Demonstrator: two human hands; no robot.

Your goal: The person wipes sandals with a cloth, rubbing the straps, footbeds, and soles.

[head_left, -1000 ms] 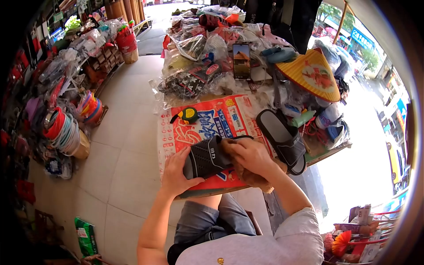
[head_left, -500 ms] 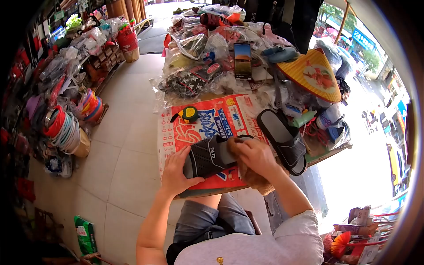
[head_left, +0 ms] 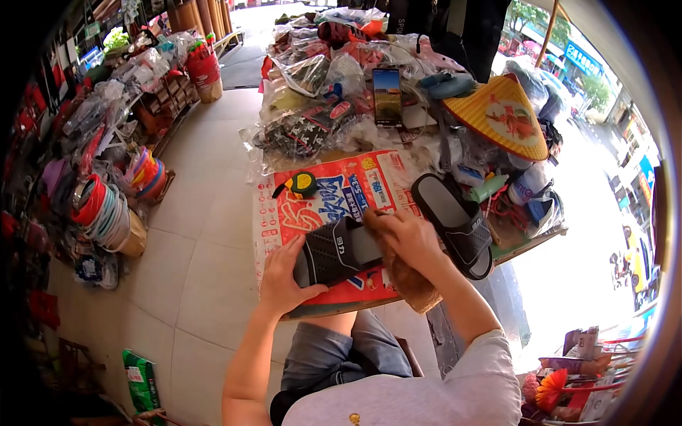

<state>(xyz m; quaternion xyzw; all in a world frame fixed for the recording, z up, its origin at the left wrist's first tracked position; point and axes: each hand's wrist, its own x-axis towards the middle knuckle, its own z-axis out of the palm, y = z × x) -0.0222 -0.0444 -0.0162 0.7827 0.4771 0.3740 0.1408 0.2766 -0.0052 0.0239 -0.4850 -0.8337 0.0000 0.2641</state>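
Observation:
A black slide sandal (head_left: pixel 332 254) with a grey footbed lies sideways on a red printed sheet (head_left: pixel 290 213) at the table's near edge. My left hand (head_left: pixel 285 277) grips its left end, fingers along the far side and thumb on the near side. A brown cloth (head_left: pixel 412 285) is bunched in my right hand (head_left: pixel 410 241), which is at the sandal's right end. The cloth hangs down toward the table edge. A second black slide sandal (head_left: pixel 455 226) lies to the right of my right hand. Behind the first sandal is a yellow and black tape measure (head_left: pixel 302 185).
Plastic-wrapped goods (head_left: pixel 312 128) pile up at the back, with a phone (head_left: pixel 387 98) propped among them. A yellow conical hat (head_left: pixel 497 117) and a pale green bottle (head_left: pixel 489 189) are at the right. Buckets (head_left: pixel 106 213) and wrapped stock line the left.
My right hand and the cloth have shifted slightly away from me, showing more of the footbed's right end. My left hand and both sandals stay in place.

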